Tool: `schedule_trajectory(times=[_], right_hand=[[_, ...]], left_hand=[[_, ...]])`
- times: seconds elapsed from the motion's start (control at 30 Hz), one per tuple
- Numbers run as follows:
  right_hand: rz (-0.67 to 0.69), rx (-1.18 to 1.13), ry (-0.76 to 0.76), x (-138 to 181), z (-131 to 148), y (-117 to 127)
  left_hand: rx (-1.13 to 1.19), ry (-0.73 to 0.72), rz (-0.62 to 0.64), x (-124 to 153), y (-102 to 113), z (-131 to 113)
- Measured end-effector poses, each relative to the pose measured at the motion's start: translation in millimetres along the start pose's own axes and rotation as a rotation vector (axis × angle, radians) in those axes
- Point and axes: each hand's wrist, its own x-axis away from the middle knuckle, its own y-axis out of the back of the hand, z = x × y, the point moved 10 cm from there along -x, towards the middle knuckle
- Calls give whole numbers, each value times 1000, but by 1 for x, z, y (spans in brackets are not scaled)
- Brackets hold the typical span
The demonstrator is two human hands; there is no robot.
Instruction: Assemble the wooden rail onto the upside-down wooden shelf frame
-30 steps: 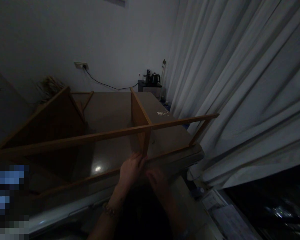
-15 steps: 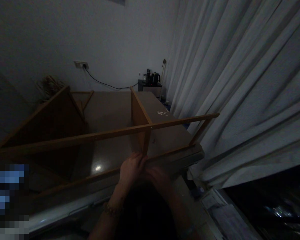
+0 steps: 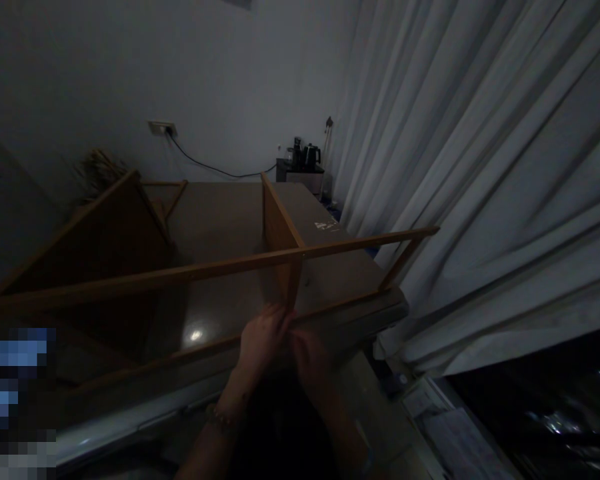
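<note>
A wooden shelf frame (image 3: 220, 264) lies on its side across a grey-brown table (image 3: 225, 213). My left hand (image 3: 263, 337), with a beaded bracelet at the wrist, has its fingers closed around the lower rail where the middle crosspiece (image 3: 291, 283) meets it. Just to the right, my right hand (image 3: 310, 353) is at the same joint on the near side, its fingers drawn together. Whatever those fingers hold is too small and dark to make out. A wooden panel (image 3: 280, 237) runs back from the crosspiece.
A long pale curtain (image 3: 460, 167) hangs to the right of the table. Beyond the far end, a black kettle (image 3: 310, 157) stands on a small cabinet (image 3: 304, 179). A cable (image 3: 220, 172) runs to it from a wall socket (image 3: 161, 129). Dried plant stalks (image 3: 100, 170) stand at far left.
My right hand has drawn its fingers in and turned slightly, moving a little left against the joint. My left hand and the wooden frame have stayed in place.
</note>
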Motion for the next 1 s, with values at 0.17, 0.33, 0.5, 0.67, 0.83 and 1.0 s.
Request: schedule_trajectory(times=[0.17, 0.33, 0.5, 0.67, 0.83, 1.0], right_hand=[[-53, -6, -124, 4, -12, 4], [-89, 78, -27, 7, -8, 5], [-101, 146, 55, 7, -9, 9], [-87, 203, 164, 7, -3, 10], [-52, 234, 251, 12, 0, 7], [-24, 248, 275, 14, -1, 6]], left_hand=[[-6, 11, 23, 0, -1, 0], [5, -7, 0, 0, 0, 0], [2, -8, 5, -1, -3, 2], [8, -13, -3, -1, -3, 1], [59, -22, 24, 1, 1, -1], [128, -35, 140, 2, -1, -1]])
